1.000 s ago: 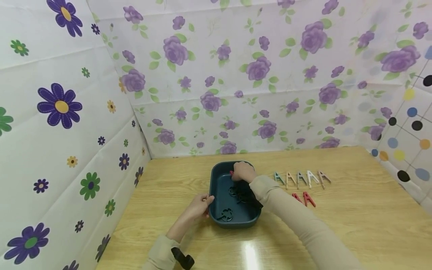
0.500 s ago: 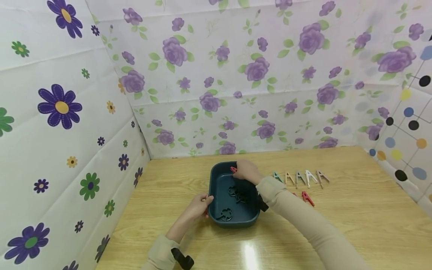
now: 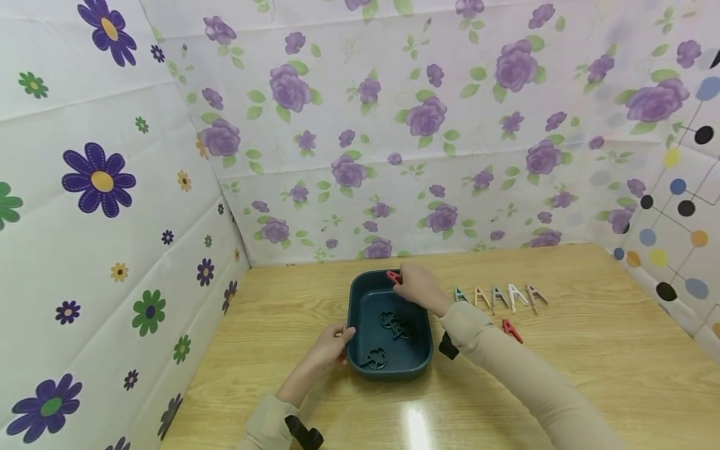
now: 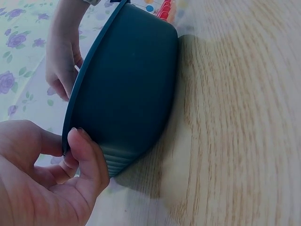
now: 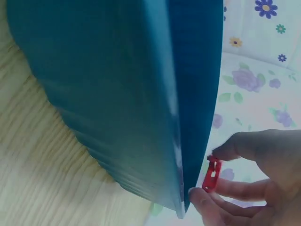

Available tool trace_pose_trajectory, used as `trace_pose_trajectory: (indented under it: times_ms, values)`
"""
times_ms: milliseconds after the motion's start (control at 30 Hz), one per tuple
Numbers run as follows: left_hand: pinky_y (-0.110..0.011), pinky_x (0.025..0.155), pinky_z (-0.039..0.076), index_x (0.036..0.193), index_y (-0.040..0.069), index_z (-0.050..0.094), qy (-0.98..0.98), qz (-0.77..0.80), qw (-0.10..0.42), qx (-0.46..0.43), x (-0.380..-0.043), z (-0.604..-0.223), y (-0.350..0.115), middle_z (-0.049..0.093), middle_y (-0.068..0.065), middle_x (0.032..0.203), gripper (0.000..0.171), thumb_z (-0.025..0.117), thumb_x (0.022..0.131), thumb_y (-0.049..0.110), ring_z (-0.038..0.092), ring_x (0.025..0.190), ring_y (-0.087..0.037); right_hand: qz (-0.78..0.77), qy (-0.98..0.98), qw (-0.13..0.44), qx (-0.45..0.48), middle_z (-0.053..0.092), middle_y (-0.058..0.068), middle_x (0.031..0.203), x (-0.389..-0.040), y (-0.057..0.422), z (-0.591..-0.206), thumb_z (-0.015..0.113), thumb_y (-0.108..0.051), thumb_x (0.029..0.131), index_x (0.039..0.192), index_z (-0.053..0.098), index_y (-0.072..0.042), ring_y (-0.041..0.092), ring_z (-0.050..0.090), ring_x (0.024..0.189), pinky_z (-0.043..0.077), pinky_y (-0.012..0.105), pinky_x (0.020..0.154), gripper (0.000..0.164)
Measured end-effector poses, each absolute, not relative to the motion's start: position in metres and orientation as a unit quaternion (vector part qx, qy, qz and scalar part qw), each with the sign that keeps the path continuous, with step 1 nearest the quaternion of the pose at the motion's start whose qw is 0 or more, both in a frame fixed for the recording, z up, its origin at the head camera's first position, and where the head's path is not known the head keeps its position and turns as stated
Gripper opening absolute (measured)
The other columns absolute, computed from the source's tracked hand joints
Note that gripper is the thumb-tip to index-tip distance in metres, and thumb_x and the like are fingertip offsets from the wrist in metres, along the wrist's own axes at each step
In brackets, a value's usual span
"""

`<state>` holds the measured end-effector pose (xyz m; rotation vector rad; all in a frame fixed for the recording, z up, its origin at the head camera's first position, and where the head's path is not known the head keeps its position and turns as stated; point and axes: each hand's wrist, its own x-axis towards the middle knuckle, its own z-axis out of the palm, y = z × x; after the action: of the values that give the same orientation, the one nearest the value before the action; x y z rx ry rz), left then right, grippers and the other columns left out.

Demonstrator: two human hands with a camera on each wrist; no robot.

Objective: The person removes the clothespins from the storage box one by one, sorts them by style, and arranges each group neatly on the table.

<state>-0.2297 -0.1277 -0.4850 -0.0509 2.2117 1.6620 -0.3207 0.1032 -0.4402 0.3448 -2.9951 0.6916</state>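
Note:
A dark teal plastic basin (image 3: pixel 368 373) stands on the wooden table. My left hand (image 3: pixel 332 344) pinches its left rim, with the thumb and fingers on either side of the edge in the left wrist view. Over the far right corner, my right hand (image 3: pixel 419 286) pinches a red clothespin (image 3: pixel 393 276) between thumb and fingers. That clothespin (image 5: pixel 212 174) is close beside the rim in the right wrist view. Several dark, ring-shaped pieces with short stems (image 3: pixel 375 358) lie on the basin floor.
Right of the basin, several clothespins lie in a row: green (image 3: pixel 460 294), peach (image 3: pixel 481 296), grey (image 3: pixel 499 299), white (image 3: pixel 517 296) and brownish pink (image 3: pixel 536 294). Another red clothespin (image 3: pixel 512 330) lies nearer. Flowered cloth (image 3: pixel 337 125) hangs behind the table (image 3: pixel 281 294).
My right hand has shifted slightly right, and more of the red clothespin shows at the far rim. My sleeve now covers one red clothespin on the table. The left hand keeps its grip.

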Motion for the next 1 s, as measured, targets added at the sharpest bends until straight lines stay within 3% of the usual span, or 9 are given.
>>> trace_pose_trajectory:
  times_ms: [467,667,1000]
  values:
    - [-0.023,0.050,0.041,0.075,0.011,0.042,0.783,0.593,0.186,-0.011,-0.230,-0.488,-0.129,0.047,-0.001,0.064,0.031,0.046,0.103,0.024,0.044,0.051,-0.010,0.246,-0.957,0.119,0.094,0.054,0.008,0.073,-0.308,0.134,-0.452,0.062,-0.021,0.086,0.085,0.057,-0.006,0.016,0.046,0.053,0.034,0.026,0.045,0.016]
    - [-0.023,0.050,0.040,0.075,0.011,0.041,0.782,0.596,0.182,-0.008,-0.229,-0.488,-0.129,0.046,0.000,0.062,0.032,0.046,0.103,0.024,0.043,0.049,-0.011,0.259,-0.955,0.117,0.086,0.053,0.008,0.074,-0.299,0.148,-0.456,0.063,-0.023,0.087,0.095,0.060,-0.002,0.017,0.043,0.052,0.032,0.027,0.044,0.023]
    - [-0.024,0.050,0.040,0.074,0.012,0.040,0.780,0.599,0.179,-0.005,-0.228,-0.488,-0.129,0.046,-0.002,0.063,0.032,0.045,0.104,0.023,0.043,0.049,-0.011,0.268,-0.955,0.094,0.083,0.054,0.006,0.071,-0.285,0.176,-0.459,0.065,-0.026,0.088,0.097,0.060,-0.002,0.016,0.043,0.053,0.032,0.027,0.046,0.027]
